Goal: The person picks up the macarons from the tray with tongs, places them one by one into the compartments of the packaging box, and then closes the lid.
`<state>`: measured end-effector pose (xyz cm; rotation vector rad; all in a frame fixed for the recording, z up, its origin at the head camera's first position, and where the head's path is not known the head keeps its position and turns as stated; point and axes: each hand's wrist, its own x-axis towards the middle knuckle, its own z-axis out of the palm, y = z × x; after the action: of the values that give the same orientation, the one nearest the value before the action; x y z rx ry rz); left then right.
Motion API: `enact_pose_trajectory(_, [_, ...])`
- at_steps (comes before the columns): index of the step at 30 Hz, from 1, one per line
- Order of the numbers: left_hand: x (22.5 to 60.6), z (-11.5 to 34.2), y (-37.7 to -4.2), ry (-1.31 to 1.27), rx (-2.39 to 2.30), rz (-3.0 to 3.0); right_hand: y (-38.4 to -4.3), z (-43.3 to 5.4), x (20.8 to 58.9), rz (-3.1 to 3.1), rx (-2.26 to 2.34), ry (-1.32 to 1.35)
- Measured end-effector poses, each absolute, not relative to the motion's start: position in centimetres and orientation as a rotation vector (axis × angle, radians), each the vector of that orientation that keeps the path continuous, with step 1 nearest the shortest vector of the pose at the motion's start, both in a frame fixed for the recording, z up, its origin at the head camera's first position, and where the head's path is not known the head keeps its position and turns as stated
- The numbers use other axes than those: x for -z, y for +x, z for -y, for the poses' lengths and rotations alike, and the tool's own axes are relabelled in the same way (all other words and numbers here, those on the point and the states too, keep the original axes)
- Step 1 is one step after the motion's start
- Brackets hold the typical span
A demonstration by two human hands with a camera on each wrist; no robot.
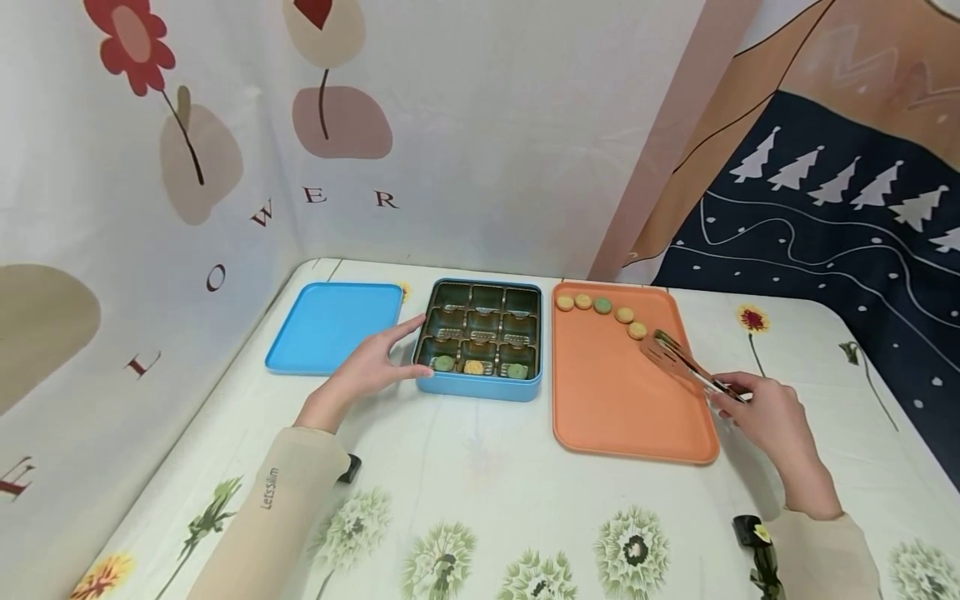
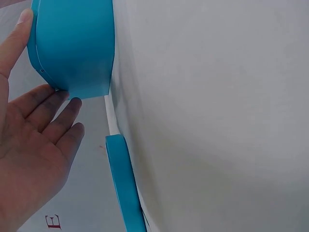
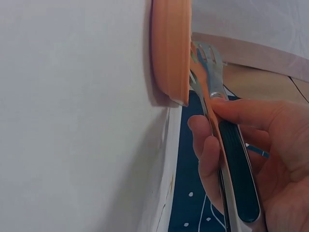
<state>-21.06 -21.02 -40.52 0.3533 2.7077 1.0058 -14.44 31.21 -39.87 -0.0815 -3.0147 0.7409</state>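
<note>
Box [image 1: 480,387] holds three cookies [image 1: 474,367]; orange tray [image 1: 630,408] holds five.

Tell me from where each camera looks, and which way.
Head: on the head, facing forward and down at blue square box, orange rectangular tray; left hand, right hand show.
Left wrist: worn there, facing box's side; left hand shows.
Right wrist: worn there, facing tray's edge, silver metal tongs; right hand shows.
Head and right wrist share tray and tongs.

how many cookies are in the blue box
3, in the front row of the blue box: left green cookie, middle yellow cookie, right green cookie. More could be hidden underneath.
</note>
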Motion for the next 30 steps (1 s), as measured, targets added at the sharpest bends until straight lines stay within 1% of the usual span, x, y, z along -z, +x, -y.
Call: enact_pose_trajectory(30, [40.31,20.96,-20.95,0.355,-0.999,-2.706,-14.4,-30.2,39.6,2.934,-0.723,-0.071])
